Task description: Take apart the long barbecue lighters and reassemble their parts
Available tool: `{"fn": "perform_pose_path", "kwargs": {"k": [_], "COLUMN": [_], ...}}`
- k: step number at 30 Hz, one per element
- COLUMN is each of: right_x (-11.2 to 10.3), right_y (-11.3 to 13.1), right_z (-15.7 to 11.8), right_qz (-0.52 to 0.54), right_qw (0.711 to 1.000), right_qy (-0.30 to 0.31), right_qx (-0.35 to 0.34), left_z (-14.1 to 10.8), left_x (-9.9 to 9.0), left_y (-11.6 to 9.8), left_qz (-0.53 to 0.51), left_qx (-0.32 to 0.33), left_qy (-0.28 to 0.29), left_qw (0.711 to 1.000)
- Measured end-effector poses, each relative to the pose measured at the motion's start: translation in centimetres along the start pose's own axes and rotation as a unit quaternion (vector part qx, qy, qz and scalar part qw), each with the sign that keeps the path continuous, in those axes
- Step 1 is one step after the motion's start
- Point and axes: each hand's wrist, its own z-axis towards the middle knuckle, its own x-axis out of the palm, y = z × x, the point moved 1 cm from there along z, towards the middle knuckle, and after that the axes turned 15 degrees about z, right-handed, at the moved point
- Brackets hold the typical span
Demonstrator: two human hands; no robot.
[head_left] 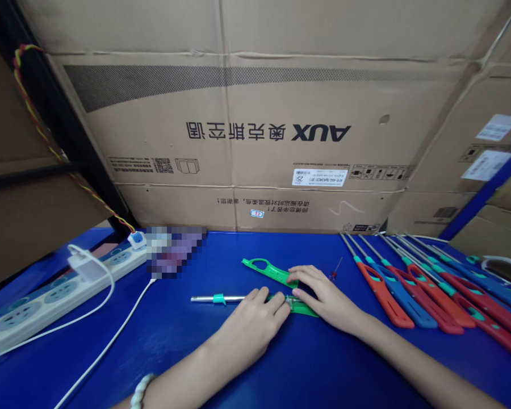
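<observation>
A green lighter casing half (267, 270) lies slantwise on the blue table, with a finger hole near its far left end. My right hand (323, 292) has its fingertips curled over the casing's right end, the thumb just below it. In front is an opened long-nozzle lighter (200, 299), its metal tube pointing left with a teal collar (219, 299) around it. My left hand (255, 318) is closed over the lighter's body, fingers bent and pressed down. Part of its green lower casing (305, 308) shows beneath my right thumb. The inner parts are mostly hidden by my fingers.
Several long lighters (383, 289) in orange, blue and red lie on the right. A small red-handled screwdriver (333, 276) rests behind my right hand. At left are a power strip (59, 295) and white cables (123, 346). A cardboard wall (264, 91) stands behind.
</observation>
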Motion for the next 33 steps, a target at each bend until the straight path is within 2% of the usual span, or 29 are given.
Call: {"fn": "perform_pose_path", "kwargs": {"k": [10, 22, 33], "right_x": [-0.03, 0.03, -0.19], "right_y": [0.02, -0.08, -0.06], "right_z": [0.03, -0.03, -0.04], "right_qz": [-0.022, -0.077, -0.155], "right_qw": [1.000, 0.997, 0.985], "right_qy": [0.017, 0.011, -0.003], "right_qx": [0.002, -0.022, -0.078], "left_z": [0.07, 0.03, -0.17], "left_x": [-0.37, -0.07, 0.24], "left_y": [0.06, -0.04, -0.10], "left_qz": [0.001, -0.016, -0.013], "left_qx": [0.001, -0.003, 0.001], "left_qy": [-0.003, 0.000, 0.008], "left_qw": [1.000, 1.000, 1.000]}}
